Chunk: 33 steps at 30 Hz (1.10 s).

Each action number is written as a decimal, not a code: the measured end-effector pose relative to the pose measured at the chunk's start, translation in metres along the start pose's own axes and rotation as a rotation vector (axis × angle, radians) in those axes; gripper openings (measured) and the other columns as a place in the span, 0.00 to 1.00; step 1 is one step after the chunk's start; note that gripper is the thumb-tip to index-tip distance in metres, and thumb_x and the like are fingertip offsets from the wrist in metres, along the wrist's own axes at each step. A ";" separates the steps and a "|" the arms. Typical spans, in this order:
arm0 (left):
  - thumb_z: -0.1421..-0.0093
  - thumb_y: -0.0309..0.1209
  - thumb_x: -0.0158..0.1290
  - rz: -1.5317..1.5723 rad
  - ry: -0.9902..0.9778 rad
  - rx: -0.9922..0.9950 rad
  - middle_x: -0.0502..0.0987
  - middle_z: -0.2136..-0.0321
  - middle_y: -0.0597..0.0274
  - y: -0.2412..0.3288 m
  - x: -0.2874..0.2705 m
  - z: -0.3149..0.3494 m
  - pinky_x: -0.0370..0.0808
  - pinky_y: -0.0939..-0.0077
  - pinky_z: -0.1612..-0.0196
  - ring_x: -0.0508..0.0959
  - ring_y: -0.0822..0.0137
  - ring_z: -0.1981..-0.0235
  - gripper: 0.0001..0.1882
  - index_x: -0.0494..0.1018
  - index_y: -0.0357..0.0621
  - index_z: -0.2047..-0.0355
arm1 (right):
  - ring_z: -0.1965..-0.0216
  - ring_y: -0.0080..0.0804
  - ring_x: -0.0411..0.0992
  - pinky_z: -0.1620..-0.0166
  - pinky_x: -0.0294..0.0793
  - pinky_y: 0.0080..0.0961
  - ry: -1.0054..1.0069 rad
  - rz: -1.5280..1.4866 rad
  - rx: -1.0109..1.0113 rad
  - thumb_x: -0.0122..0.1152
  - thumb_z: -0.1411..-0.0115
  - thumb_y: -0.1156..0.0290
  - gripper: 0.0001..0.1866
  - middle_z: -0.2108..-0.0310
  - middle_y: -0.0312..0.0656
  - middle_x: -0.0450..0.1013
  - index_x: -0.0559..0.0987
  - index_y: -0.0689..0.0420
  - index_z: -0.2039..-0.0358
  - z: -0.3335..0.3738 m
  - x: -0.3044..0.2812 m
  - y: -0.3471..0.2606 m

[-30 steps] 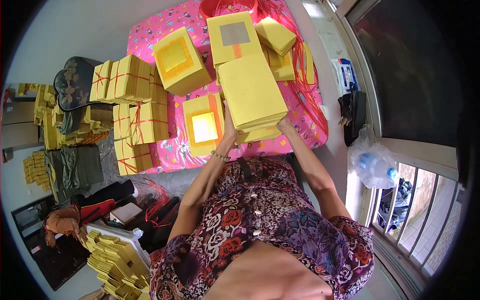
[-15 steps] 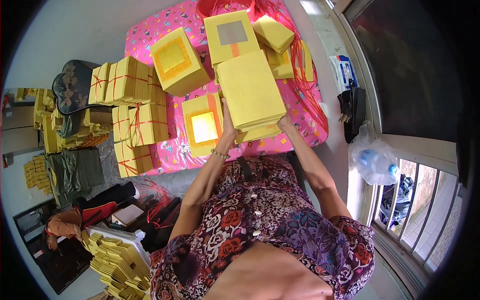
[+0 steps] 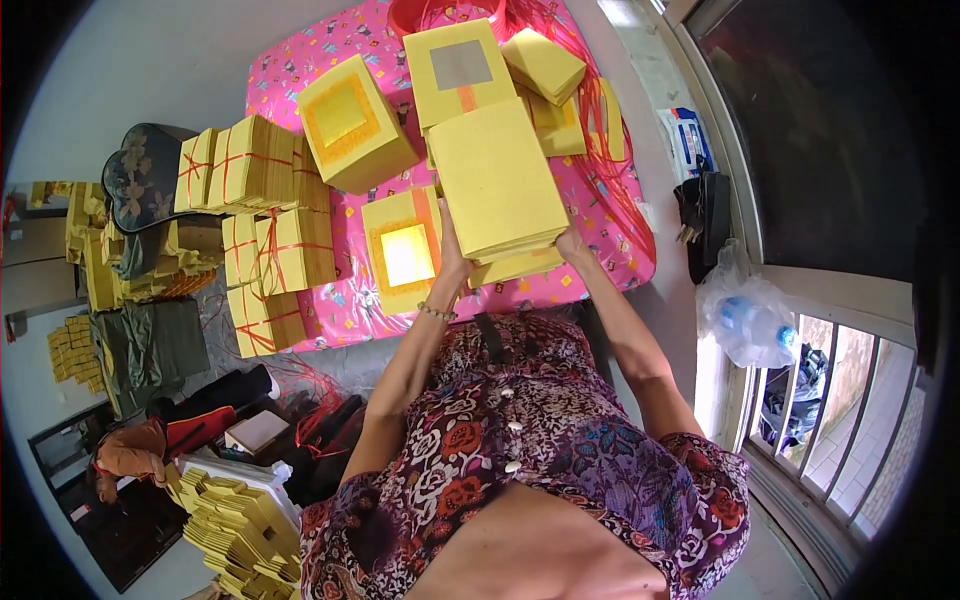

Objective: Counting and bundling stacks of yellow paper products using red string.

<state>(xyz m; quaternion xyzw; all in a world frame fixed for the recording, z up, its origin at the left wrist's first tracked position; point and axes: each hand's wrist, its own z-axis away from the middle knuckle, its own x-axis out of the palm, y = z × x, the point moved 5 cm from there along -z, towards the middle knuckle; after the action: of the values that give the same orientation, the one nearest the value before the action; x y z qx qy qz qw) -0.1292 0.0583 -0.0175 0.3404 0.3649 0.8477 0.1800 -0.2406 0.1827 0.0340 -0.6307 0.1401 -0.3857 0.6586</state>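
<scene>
Both of my hands hold a thick stack of plain yellow paper sheets above the near edge of a pink patterned table cover. My left hand grips the stack's left near corner and my right hand supports its right near corner. Just left of the stack lies a yellow sheet with a shiny gold square. Beyond the stack sits another pile topped by a sheet with a silver square.
A yellow box-like pile with an orange frame lies at the back left. Tied yellow bundles stand along the left edge. Red strings trail on the right. More yellow stacks lie on the floor. A plastic bag with bottles rests by the window.
The stack in my hands has stayed nearly where it was, shifting only slightly. Nothing was let go.
</scene>
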 end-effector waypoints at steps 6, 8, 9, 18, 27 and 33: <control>0.41 0.64 0.32 -0.078 -0.014 0.077 0.64 0.47 0.55 0.000 0.000 -0.001 0.69 0.64 0.48 0.69 0.62 0.49 0.41 0.55 0.42 0.41 | 0.34 0.33 0.40 0.35 0.39 0.29 0.027 0.010 0.047 0.31 0.34 0.49 0.35 0.34 0.43 0.41 0.42 0.57 0.35 0.002 0.003 0.002; 0.39 0.62 0.32 -0.052 -0.004 -0.008 0.64 0.47 0.55 0.001 0.003 0.004 0.69 0.64 0.48 0.68 0.63 0.48 0.39 0.55 0.42 0.41 | 0.34 0.33 0.41 0.35 0.40 0.29 0.012 0.012 0.044 0.32 0.34 0.49 0.35 0.34 0.43 0.42 0.42 0.57 0.35 -0.004 -0.002 0.014; 0.39 0.62 0.32 -0.052 -0.004 -0.006 0.64 0.47 0.55 -0.003 -0.004 0.001 0.69 0.64 0.48 0.68 0.63 0.48 0.39 0.55 0.42 0.41 | 0.34 0.33 0.41 0.35 0.40 0.29 -0.008 0.016 0.041 0.32 0.34 0.49 0.35 0.34 0.43 0.42 0.42 0.57 0.35 -0.006 -0.003 0.017; 0.37 0.56 0.34 -0.102 0.049 0.129 0.65 0.48 0.55 -0.005 -0.013 -0.001 0.70 0.63 0.49 0.68 0.62 0.49 0.33 0.55 0.43 0.41 | 0.34 0.31 0.41 0.35 0.40 0.28 0.029 0.232 -0.068 0.30 0.33 0.50 0.34 0.34 0.43 0.42 0.42 0.57 0.35 0.011 0.001 0.009; 0.36 0.55 0.34 0.036 -0.043 0.003 0.63 0.47 0.57 -0.017 -0.027 -0.010 0.68 0.65 0.47 0.67 0.64 0.47 0.33 0.53 0.44 0.40 | 0.33 0.31 0.38 0.34 0.37 0.28 0.093 0.198 0.028 0.28 0.34 0.48 0.34 0.33 0.41 0.41 0.42 0.57 0.35 0.016 0.010 0.007; 0.39 0.60 0.32 0.054 -0.057 -0.044 0.64 0.47 0.55 -0.002 -0.012 -0.010 0.68 0.64 0.47 0.67 0.62 0.47 0.37 0.54 0.45 0.40 | 0.33 0.31 0.36 0.34 0.35 0.28 0.021 0.071 -0.067 0.25 0.33 0.49 0.33 0.33 0.41 0.39 0.40 0.56 0.35 0.004 0.000 0.014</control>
<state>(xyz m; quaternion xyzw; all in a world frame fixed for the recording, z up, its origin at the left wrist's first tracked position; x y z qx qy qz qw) -0.1272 0.0479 -0.0291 0.3701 0.3315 0.8500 0.1751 -0.2334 0.1844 0.0212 -0.6428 0.1820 -0.3639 0.6490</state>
